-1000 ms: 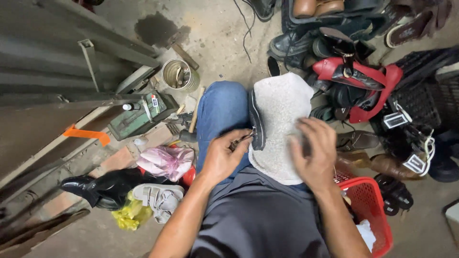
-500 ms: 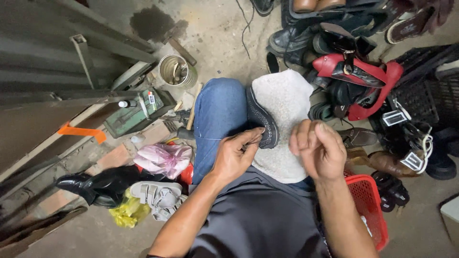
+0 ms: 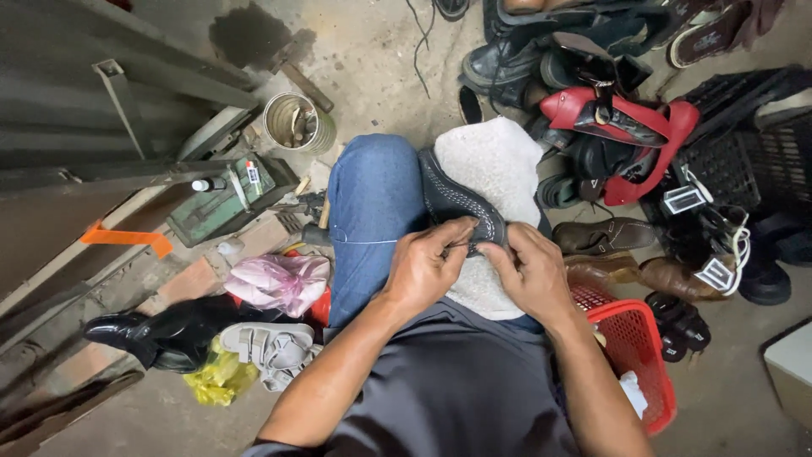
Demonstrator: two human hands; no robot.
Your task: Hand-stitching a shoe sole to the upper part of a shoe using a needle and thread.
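A dark shoe (image 3: 452,199) with white stitches along its edge lies on a white fleecy cloth (image 3: 495,161) over my lap. My left hand (image 3: 427,267) pinches at the shoe's near end, with a thin white thread (image 3: 364,241) running left from it across my blue jeans (image 3: 372,195). My right hand (image 3: 533,271) grips the same end of the shoe from the right. Both hands touch the shoe close together. Whether a needle is between my fingers I cannot tell.
A pile of shoes and red sandals (image 3: 626,118) lies at the upper right beside black crates (image 3: 744,127). A red basket (image 3: 639,355) stands at my right. On the left are a green box (image 3: 224,199), a tin can (image 3: 296,123), a pink bag (image 3: 279,279), a black boot (image 3: 161,334) and a white sandal (image 3: 262,351).
My hands, apart a second ago, have come together at the shoe's near end. The right hand moved left onto the shoe; the thread now stretches across my thigh.
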